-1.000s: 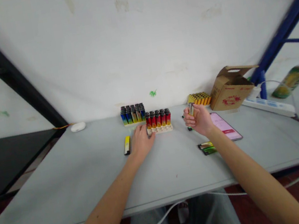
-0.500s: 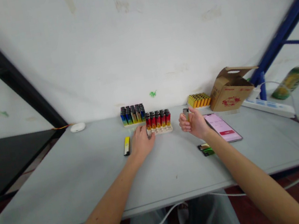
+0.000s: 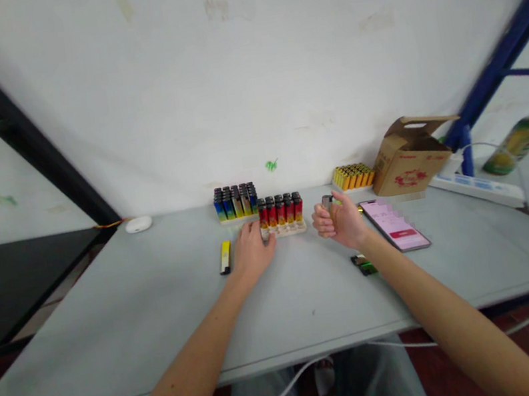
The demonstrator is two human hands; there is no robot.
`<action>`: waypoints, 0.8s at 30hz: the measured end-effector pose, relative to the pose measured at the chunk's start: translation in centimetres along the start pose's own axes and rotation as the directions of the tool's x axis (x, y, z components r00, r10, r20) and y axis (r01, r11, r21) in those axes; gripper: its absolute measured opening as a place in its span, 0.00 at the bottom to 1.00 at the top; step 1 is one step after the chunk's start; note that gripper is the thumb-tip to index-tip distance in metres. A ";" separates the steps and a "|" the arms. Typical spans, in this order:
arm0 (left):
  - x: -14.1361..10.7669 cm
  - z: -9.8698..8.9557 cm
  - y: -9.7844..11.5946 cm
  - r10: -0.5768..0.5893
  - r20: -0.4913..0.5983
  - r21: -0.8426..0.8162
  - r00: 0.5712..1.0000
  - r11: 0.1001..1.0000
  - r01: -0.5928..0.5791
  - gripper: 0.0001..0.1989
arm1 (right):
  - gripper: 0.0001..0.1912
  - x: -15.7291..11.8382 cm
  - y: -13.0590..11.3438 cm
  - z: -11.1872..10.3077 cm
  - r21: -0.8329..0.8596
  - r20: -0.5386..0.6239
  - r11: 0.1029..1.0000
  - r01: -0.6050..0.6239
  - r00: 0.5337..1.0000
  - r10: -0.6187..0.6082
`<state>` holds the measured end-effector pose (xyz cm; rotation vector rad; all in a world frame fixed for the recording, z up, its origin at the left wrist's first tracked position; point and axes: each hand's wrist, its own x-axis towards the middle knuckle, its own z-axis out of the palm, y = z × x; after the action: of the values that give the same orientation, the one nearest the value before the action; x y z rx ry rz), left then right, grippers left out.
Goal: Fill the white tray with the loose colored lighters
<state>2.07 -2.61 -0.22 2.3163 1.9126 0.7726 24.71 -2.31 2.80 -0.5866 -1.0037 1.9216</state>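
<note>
Lighter (image 3: pixel 327 201), top upward and roughly upright, sits in the right hand (image 3: pixel 342 222); from my remote seat I note those fingers curled closed around its body, just right of the pale rack (image 3: pixel 284 229) and apart from it; the left hand (image 3: pixel 252 251) lies at the rack's left end, thumb near the front corner, fingers slightly bent and seemingly in contact; whether they grip or merely rest, I cannot tell;

I judge the step in hand to be handling one lighter beside a steadied rack; in my view, the next move calls for a short, level shift leftward, the lighter kept upright, its base visible, and the rack held firm; the red lighters (image 3: pixel 280 210) stand behind the rack's exposed front strip, so I would favour an approach from the front;

as to edges and room, I find bare table (image 3: pixel 307 305) between the forearms, reaching to the front edge; the blue lighters (image 3: pixel 235 201) stand close behind and left; a yellow lighter (image 3: pixel 225 257) lies just beside the left hand; on the right, the phone (image 3: pixel 395 225) and the green lighter (image 3: pixel 367 267), partly hidden by the forearm, limit low elbow travel
</note>
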 end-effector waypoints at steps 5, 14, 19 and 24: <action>0.0 0.0 0.0 0.003 -0.005 -0.011 1.000 1.000 -0.003 0.17 | 0.27 -0.3 0.0 0.0 0.087 0.079 0.996 -0.026 0.997 0.019; 0.0 0.4 -0.2 -0.003 -0.022 0.026 1.000 1.000 0.004 0.15 | 0.31 -1.0 -0.1 0.4 0.127 0.294 0.989 -0.077 0.955 0.037; 0.1 0.1 -0.4 -0.036 -0.115 0.013 0.993 0.999 0.037 0.16 | 0.29 -0.9 0.1 1.0 0.106 0.231 0.991 -0.077 0.972 0.051; 0.1 -1.5 0.3 0.016 -0.415 -0.187 0.910 0.977 -0.103 0.13 | 0.26 -0.5 0.8 1.3 0.062 0.203 0.996 -0.065 0.978 0.051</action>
<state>1.78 -3.02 1.20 2.2264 1.7898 1.4943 23.69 -3.46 2.89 -0.3914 -1.0525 2.0904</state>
